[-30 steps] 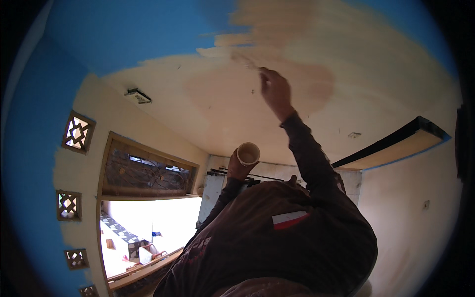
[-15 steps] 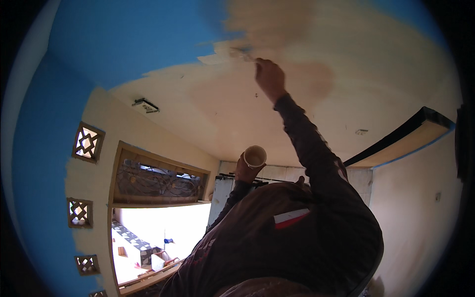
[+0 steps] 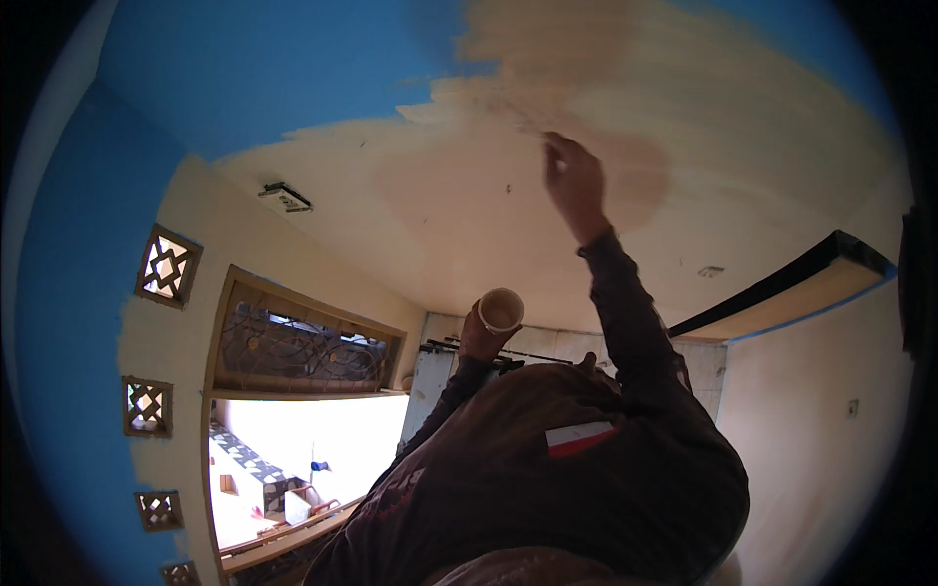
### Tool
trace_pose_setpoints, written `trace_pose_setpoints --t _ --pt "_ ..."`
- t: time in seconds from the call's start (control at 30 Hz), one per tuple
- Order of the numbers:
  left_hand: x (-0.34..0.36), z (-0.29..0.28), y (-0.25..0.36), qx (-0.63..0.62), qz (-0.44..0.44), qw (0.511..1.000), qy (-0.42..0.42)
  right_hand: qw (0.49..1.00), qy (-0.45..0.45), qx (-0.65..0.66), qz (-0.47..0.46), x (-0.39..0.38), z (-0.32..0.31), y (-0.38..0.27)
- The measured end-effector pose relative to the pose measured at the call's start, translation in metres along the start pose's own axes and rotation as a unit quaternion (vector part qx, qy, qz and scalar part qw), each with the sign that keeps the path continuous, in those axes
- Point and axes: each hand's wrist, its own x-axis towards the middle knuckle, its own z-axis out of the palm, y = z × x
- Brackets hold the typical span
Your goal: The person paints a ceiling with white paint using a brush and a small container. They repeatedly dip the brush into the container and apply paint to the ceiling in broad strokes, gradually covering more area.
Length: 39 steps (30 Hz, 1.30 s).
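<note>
pinching a thin, blurred tool that looks like a brush (image 3: 528, 127), the right hand (image 3: 575, 184) is raised at the cream paint (image 3: 625, 98), near its ragged edge with the blue paint (image 3: 293, 68). blur hides whether the tip touches. the left hand (image 3: 478, 340) is wrapped around a cup (image 3: 500, 310), lower down near the dark shirt (image 3: 547, 488), its mouth facing the camera; how full it is, i cannot tell. an overloaded brush could drip onto the raised sleeve (image 3: 630, 303), and the cup, if tipped while attention is on the brush, might spill.
</note>
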Motion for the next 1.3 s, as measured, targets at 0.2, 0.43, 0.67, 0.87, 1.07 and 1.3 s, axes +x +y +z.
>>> trace_pose_setpoints --t 0.2,0.43,0.67,0.87,1.07,1.3 --pt "0.003 -0.006 -0.002 -0.028 0.01 0.999 -0.015 0.996 -0.078 0.008 -0.043 0.014 0.102 -0.046" --pt "0.004 -0.001 -0.01 -0.012 -0.032 0.999 -0.023 0.996 -0.038 -0.081 0.005 0.026 0.082 -0.01" --pt "0.001 0.005 -0.014 -0.014 -0.027 0.999 -0.015 0.99 0.022 -0.137 0.031 0.011 -0.025 0.044" --pt "0.0 0.012 -0.028 0.0 0.003 1.0 0.004 0.995 0.042 -0.082 0.03 0.002 -0.052 0.025" --pt "0.002 0.0 -0.008 -0.031 0.007 0.999 -0.011 0.999 -0.048 0.011 -0.024 0.011 0.04 -0.02" --pt "0.004 -0.011 0.004 -0.026 -0.014 0.999 -0.035 0.997 -0.061 -0.039 -0.005 0.039 0.08 -0.021"
